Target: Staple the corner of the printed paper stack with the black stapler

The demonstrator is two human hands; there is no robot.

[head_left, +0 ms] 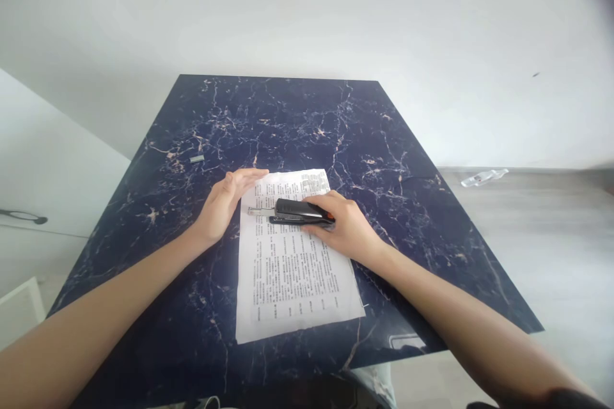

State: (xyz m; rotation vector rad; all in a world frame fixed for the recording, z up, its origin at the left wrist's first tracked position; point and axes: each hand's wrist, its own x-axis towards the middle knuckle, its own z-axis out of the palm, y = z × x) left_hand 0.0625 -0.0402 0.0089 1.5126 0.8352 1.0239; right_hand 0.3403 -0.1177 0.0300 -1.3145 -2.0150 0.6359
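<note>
A printed sheet of paper [292,275] lies on the dark blue marble table [297,121]. On its upper part rests a black stapler [297,212] lying on its side, metal tip pointing left. My right hand [348,227] is wrapped round the stapler's right end. My left hand [228,201] stands on its edge at the paper's upper left corner, fingers stretched out together and touching the sheet's edge.
A small grey strip of staples [196,158] lies on the table to the far left. A clear plastic item [482,177] lies on the floor at the right. A white cabinet [43,185] stands left of the table.
</note>
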